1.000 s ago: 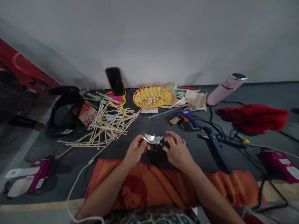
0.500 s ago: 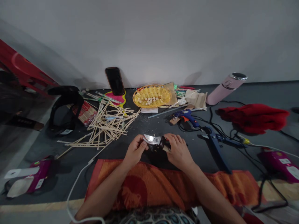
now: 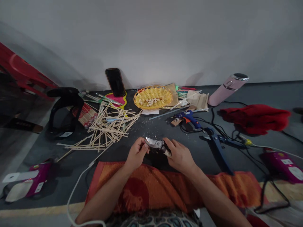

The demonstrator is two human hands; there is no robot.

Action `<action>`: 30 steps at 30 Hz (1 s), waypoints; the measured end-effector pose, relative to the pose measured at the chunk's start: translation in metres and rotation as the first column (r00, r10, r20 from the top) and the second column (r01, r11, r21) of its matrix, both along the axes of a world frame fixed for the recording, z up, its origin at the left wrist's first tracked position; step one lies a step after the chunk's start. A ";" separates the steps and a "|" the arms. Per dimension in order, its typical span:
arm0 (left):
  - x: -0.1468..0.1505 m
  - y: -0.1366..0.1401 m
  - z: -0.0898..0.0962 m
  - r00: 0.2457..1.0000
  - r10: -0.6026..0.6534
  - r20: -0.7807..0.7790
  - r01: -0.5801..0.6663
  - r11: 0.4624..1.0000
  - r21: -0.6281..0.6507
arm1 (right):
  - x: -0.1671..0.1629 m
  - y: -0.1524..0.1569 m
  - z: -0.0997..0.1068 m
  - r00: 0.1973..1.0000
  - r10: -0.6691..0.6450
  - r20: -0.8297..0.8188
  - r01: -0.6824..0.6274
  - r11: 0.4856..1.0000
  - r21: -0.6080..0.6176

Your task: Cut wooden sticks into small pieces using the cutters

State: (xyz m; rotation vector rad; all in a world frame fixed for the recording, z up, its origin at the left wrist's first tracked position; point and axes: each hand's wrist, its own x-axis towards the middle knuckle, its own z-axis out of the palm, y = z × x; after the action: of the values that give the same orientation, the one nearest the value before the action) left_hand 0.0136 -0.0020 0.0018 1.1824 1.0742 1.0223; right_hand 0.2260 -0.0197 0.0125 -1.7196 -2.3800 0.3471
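My right hand (image 3: 179, 154) is wrapped round the handles of a pair of pruning shears (image 3: 155, 143), whose metal blades point left. At the blade tips, my left hand (image 3: 137, 152) is closed in a pinch; whatever lies between its fingers is too small to make out. Left of the hands lies a loose heap of thin wooden sticks (image 3: 110, 127). Beyond them stands a yellow woven basket (image 3: 139, 94) with several small pale pieces (image 3: 152, 101) in it. Tiny chips are scattered on the dark tabletop (image 3: 142, 127).
A blue glue gun (image 3: 190, 119) and blue-handled cutters (image 3: 219, 151) lie to the right among cables. A pink flask (image 3: 227, 90), red cloth (image 3: 258, 118) and phone (image 3: 115, 82) stand or lie farther back. An orange towel (image 3: 165, 186) covers the near edge.
My right hand has shifted slightly left and its fingers are drawn closer round the shears' handles. My left hand stays pinched at the blade tips.
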 end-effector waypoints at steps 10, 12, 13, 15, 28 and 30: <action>0.001 0.000 0.003 1.000 -0.006 0.004 0.006 1.000 -0.021 | 0.005 0.003 -0.005 0.999 0.005 0.052 -0.007 1.000 0.030; 0.000 0.001 0.002 0.999 -0.019 0.046 0.021 0.999 -0.040 | 0.005 0.004 -0.004 0.999 0.013 0.053 -0.015 0.999 0.034; 0.000 0.001 0.001 0.997 -0.030 0.070 0.033 0.998 -0.049 | 0.005 0.005 -0.003 0.999 0.020 0.049 -0.022 0.999 0.030; -0.002 0.002 0.001 0.991 -0.061 0.116 0.069 0.995 -0.066 | 0.006 0.005 -0.001 0.998 0.039 0.040 -0.040 0.999 0.015; -0.012 0.005 0.009 0.884 -0.191 0.426 0.368 0.847 -0.384 | 0.010 0.005 0.004 0.993 0.115 0.002 -0.115 0.993 -0.023; -0.013 0.004 0.010 0.857 -0.190 0.480 0.414 0.808 -0.419 | 0.011 0.006 0.003 0.990 0.139 -0.034 -0.140 0.990 -0.024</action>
State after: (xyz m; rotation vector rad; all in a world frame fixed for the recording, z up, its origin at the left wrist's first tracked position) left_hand 0.0002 0.0020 0.0119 0.6288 0.7085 0.6282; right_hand 0.2369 -0.0138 0.0158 -1.5498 -2.4893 0.4252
